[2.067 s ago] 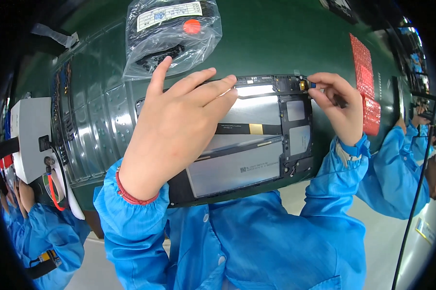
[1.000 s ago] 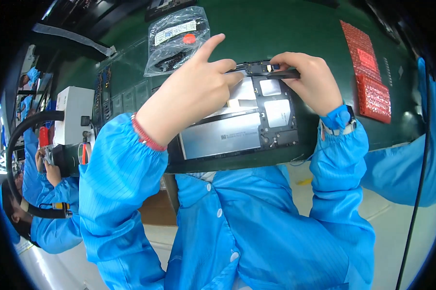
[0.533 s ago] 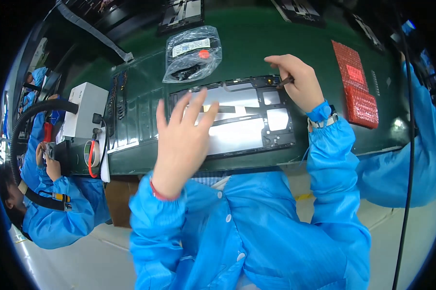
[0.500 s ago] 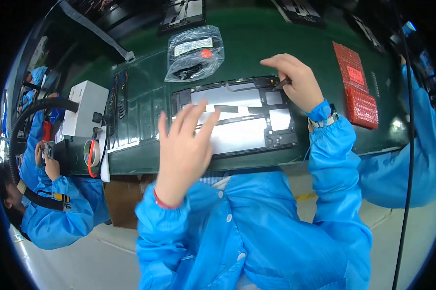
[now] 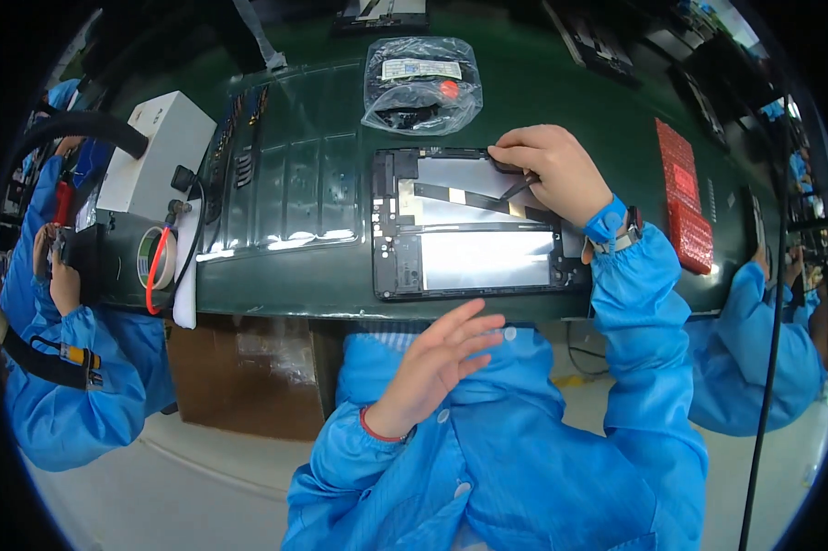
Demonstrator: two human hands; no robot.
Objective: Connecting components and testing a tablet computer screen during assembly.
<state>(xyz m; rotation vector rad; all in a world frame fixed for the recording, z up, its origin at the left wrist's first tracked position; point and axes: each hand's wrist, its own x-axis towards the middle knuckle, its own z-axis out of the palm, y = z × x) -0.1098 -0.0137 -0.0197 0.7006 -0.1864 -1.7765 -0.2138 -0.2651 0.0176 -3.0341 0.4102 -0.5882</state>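
Observation:
An opened flat device (image 5: 474, 230) with a black frame and shiny metal inner plates lies on the green work surface (image 5: 561, 92) in front of me. My right hand (image 5: 552, 170) rests on its upper right part, fingers closed on a thin dark tool (image 5: 517, 186) whose tip touches the inside. My left hand (image 5: 437, 363) hangs below the table edge, close to my blue smock, fingers spread and holding nothing.
A clear plastic bag (image 5: 420, 84) with dark parts lies behind the device. A ridged tray (image 5: 281, 188) sits to its left, then a white box (image 5: 152, 156) and a tape roll (image 5: 152, 262). Red packs (image 5: 685, 207) lie right. Co-workers in blue sit on both sides.
My left hand has lifted off the device and drawn back below the table edge. My right hand has stayed at the upper right of the device.

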